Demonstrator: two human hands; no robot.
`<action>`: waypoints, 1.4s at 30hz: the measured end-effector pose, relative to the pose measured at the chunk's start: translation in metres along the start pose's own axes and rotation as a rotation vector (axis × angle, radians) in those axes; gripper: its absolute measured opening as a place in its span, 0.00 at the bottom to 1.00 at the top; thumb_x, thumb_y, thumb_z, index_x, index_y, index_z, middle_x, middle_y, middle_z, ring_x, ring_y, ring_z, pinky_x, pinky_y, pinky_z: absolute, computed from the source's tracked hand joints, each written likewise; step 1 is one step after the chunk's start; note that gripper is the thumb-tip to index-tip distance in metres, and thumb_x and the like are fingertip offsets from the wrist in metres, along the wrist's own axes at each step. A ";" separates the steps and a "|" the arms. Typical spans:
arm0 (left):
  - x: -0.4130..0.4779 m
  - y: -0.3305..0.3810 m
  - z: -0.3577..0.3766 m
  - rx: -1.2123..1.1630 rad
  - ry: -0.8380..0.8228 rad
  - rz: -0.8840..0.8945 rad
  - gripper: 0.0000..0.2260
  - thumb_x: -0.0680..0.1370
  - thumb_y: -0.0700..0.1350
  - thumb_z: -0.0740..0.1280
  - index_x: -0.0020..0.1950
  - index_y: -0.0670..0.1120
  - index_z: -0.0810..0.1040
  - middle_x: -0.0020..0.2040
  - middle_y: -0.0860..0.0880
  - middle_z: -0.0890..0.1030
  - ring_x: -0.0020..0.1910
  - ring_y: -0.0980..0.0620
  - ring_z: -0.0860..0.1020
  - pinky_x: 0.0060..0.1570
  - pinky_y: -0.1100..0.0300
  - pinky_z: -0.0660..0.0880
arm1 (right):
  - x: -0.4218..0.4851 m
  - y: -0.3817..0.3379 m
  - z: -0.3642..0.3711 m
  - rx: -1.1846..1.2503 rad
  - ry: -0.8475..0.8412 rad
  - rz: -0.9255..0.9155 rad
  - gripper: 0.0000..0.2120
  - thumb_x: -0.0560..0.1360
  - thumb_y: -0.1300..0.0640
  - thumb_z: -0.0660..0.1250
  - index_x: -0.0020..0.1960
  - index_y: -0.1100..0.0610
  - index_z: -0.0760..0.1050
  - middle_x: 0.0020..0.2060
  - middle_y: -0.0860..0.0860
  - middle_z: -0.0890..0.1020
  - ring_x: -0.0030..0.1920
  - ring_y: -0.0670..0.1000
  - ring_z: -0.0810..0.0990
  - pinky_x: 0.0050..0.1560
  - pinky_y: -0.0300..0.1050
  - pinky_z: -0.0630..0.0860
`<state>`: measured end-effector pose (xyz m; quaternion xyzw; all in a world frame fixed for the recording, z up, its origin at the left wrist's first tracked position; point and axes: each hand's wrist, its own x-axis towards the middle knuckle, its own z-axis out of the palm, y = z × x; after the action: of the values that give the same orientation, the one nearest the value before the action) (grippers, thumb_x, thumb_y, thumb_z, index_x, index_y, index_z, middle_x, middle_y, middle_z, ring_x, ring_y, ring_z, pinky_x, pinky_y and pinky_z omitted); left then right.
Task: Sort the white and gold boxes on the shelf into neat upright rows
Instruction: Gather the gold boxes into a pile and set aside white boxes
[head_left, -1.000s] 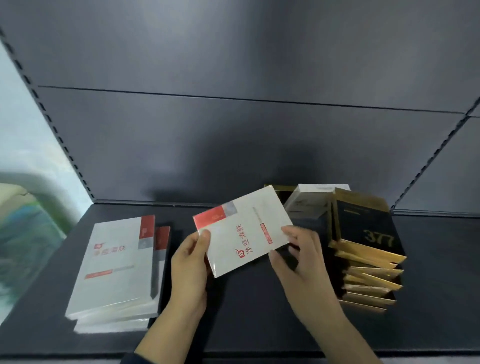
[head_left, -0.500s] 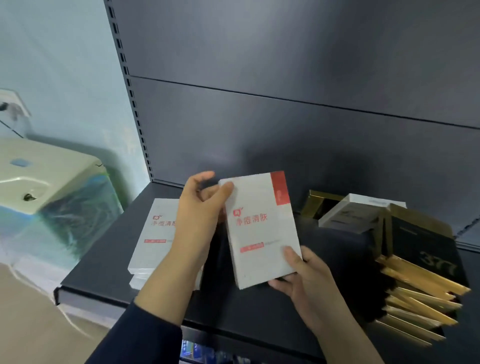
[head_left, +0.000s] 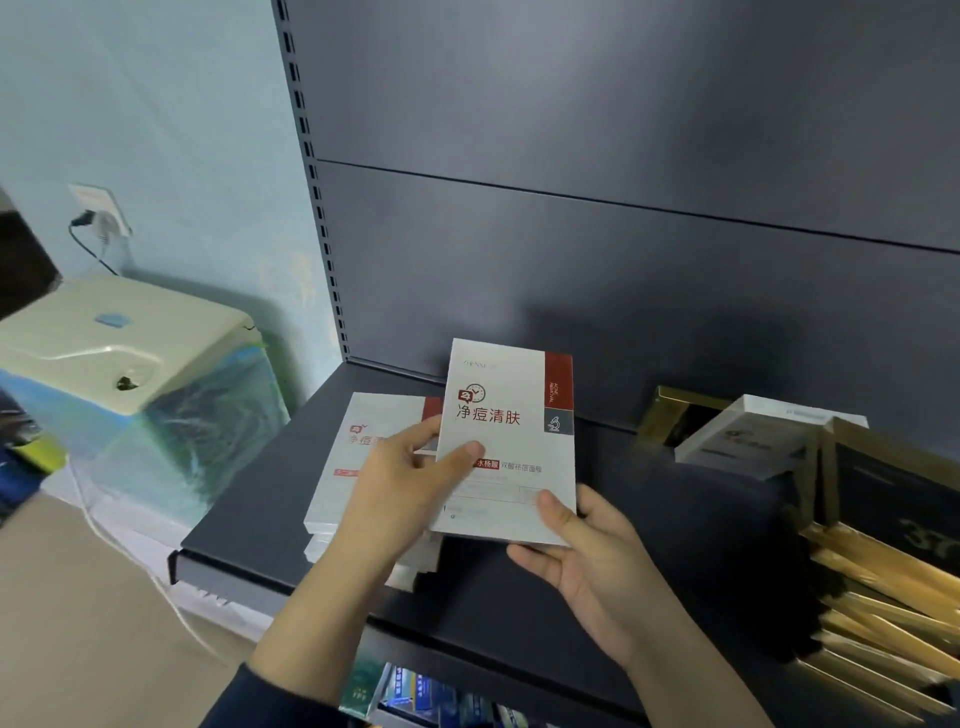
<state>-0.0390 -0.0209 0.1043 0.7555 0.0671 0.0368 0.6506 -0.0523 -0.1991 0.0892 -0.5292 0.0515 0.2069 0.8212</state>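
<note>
So we've got one white box (head_left: 506, 441) upright above the shelf (head_left: 249, 525), left hand (head_left: 400, 488) pinching its side, right hand (head_left: 587, 551) curled under the bottom corner, probably squaring it to join the white stack (head_left: 358, 467); gold boxes (head_left: 883, 582) wait right.

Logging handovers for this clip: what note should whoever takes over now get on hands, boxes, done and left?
Left hand and right hand both hold one white box upright over the shelf, left grip on its side, right at its bottom corner.
White stack lies flat at shelf's left; gold boxes lean in a slanted row at right, a stray white box lying among them.
Done: no upright row visible.
Left: stand all boxes up, by colour.
</note>
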 end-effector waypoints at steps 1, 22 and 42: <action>0.001 0.001 -0.006 0.023 0.040 0.002 0.08 0.75 0.49 0.71 0.53 0.57 0.84 0.44 0.49 0.87 0.42 0.46 0.85 0.50 0.45 0.81 | 0.003 -0.001 0.005 -0.031 -0.031 0.003 0.21 0.70 0.54 0.68 0.61 0.60 0.75 0.52 0.55 0.85 0.50 0.54 0.85 0.43 0.45 0.81; 0.034 0.025 -0.001 0.752 0.337 0.165 0.18 0.72 0.52 0.72 0.60 0.50 0.75 0.52 0.46 0.76 0.48 0.46 0.76 0.45 0.53 0.72 | 0.023 -0.010 -0.035 -0.169 0.219 0.024 0.16 0.81 0.49 0.58 0.44 0.60 0.76 0.37 0.57 0.80 0.33 0.52 0.77 0.35 0.45 0.74; 0.112 -0.020 0.271 0.091 -0.354 0.232 0.05 0.78 0.44 0.67 0.53 0.46 0.78 0.50 0.51 0.82 0.51 0.51 0.80 0.46 0.65 0.75 | -0.035 -0.009 -0.138 0.289 0.783 0.100 0.24 0.82 0.48 0.53 0.36 0.63 0.73 0.25 0.56 0.75 0.27 0.54 0.69 0.31 0.44 0.65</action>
<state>0.1098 -0.2666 0.0403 0.7814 -0.1342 -0.0248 0.6089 -0.0617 -0.3354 0.0471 -0.4440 0.4140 0.0201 0.7944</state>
